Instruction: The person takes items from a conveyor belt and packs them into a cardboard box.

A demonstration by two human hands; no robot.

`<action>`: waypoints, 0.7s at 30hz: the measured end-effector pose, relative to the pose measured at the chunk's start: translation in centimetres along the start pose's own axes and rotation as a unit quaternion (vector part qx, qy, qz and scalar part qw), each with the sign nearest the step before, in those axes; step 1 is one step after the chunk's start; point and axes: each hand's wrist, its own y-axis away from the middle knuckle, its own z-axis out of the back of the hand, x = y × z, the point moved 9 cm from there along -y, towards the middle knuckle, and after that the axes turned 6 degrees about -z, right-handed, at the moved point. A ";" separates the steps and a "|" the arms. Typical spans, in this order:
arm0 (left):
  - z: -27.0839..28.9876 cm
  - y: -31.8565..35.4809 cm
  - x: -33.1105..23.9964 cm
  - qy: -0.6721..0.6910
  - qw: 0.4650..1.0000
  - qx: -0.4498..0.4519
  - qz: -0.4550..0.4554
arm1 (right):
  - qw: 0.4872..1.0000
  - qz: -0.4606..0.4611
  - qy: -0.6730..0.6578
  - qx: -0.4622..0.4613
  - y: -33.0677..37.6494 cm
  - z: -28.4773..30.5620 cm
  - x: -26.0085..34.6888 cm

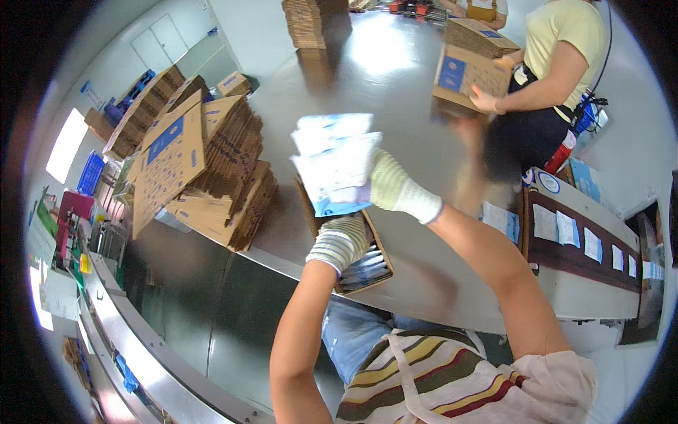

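My right hand (392, 189), in a pale knitted glove, grips a stack of white and blue flat packets (337, 161) held up above the steel table. My left hand (340, 242), in a striped glove, rests on the rim of an open brown cardboard box (381, 249) at the table's near edge. More white and blue packets lie inside that box, partly hidden by my left hand. The raised stack hangs just above the box's far end.
A tall heap of flattened brown cartons (201, 166) lies on the left of the steel table (395, 78). Another carton stack (311, 22) stands far back. A co-worker in a yellow top (561, 49) handles a carton (470, 74) at right. A shelf with labels (579, 240) runs along the right.
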 end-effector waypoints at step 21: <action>0.8 0.6 -2.7 -0.003 0.998 -0.040 -0.047 | 0.941 0.129 0.284 0.130 9.4 -3.9 8.1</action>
